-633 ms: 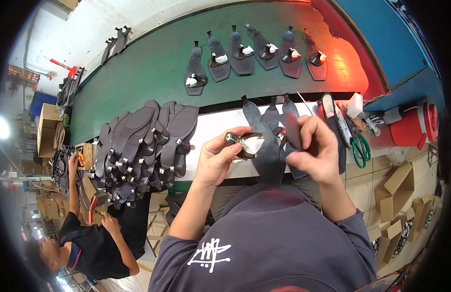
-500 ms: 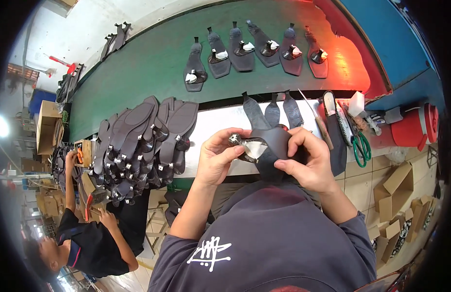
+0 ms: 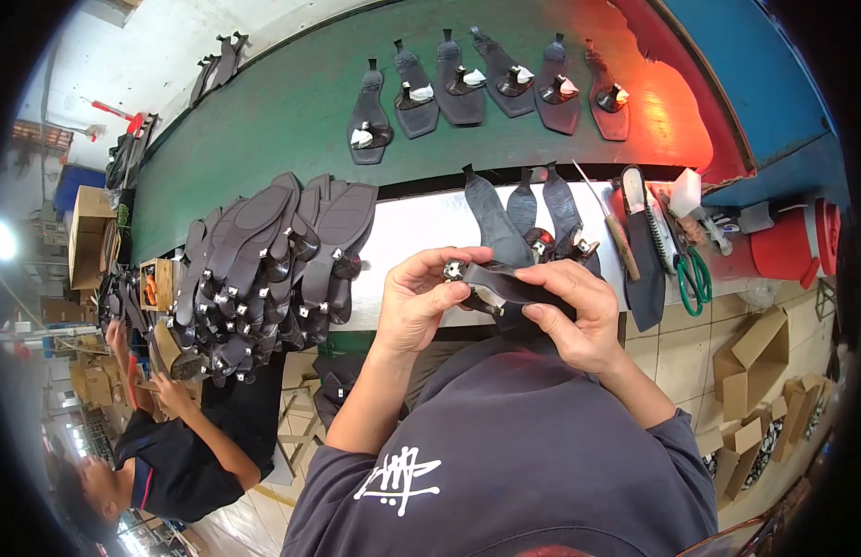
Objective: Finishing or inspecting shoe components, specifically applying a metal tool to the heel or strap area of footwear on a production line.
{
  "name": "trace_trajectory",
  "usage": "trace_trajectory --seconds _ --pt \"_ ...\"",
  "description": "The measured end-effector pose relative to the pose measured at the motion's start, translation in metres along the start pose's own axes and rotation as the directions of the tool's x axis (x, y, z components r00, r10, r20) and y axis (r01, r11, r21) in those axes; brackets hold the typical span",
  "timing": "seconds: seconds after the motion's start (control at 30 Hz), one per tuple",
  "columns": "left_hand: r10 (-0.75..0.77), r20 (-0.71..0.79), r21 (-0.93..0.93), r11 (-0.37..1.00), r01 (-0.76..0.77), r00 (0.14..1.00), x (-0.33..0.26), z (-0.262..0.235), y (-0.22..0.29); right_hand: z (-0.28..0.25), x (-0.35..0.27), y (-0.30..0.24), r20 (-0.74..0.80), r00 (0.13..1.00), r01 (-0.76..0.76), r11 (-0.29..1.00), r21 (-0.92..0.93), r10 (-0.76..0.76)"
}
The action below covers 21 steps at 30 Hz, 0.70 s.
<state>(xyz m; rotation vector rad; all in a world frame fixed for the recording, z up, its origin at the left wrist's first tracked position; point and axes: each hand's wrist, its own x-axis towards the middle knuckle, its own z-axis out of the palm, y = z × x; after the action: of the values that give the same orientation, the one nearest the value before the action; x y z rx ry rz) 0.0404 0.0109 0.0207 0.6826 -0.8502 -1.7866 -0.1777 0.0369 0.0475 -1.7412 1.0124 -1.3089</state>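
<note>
My left hand [image 3: 421, 302] pinches the heel end of a dark shoe piece [image 3: 503, 284], its thumb pressed below the shiny heel tip. From the other side my right hand [image 3: 579, 316] grips the piece's dark, curved front part between fingers and thumb. A pale lining shows in the fold between my hands; the lower part of the piece is partly hidden against my shirt. Just beyond, dark shoe soles [image 3: 488, 215] lie on the metal ledge [image 3: 407, 237], some with shiny heels beside my right fingers.
A large pile of heeled soles [image 3: 263, 251] stands left. On the green belt [image 3: 291, 121] lies a row of soles [image 3: 462, 88]. At right are an awl [image 3: 620, 243], green-handled scissors [image 3: 696, 278] and a red container [image 3: 781, 252]. A co-worker [image 3: 184, 464] is at far left, cardboard boxes [image 3: 753, 362] lower right.
The shoe piece has been tilted, so its pale lining shows less and its edge shows more. My right fingers have shifted inward over it. The co-worker's raised arm has come down.
</note>
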Motion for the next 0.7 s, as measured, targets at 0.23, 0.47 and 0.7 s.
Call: trace_trajectory --seconds 0.23,0.47,0.7 --pt "0.008 0.012 0.003 1.0 -0.008 1.0 0.001 0.0048 0.0002 -0.0002 -0.0014 0.003 0.014 1.0 0.005 1.0 0.016 -0.005" --pt "0.005 0.026 0.002 1.0 -0.005 1.0 0.0013 0.0038 0.0005 -0.0016 -0.0004 0.0029 0.035 0.999 -0.011 0.999 0.037 0.009" --pt "-0.023 0.009 0.053 0.998 0.022 1.0 0.0002 0.0024 0.004 -0.0026 0.002 -0.0002 0.061 0.998 -0.026 0.999 0.027 0.025"
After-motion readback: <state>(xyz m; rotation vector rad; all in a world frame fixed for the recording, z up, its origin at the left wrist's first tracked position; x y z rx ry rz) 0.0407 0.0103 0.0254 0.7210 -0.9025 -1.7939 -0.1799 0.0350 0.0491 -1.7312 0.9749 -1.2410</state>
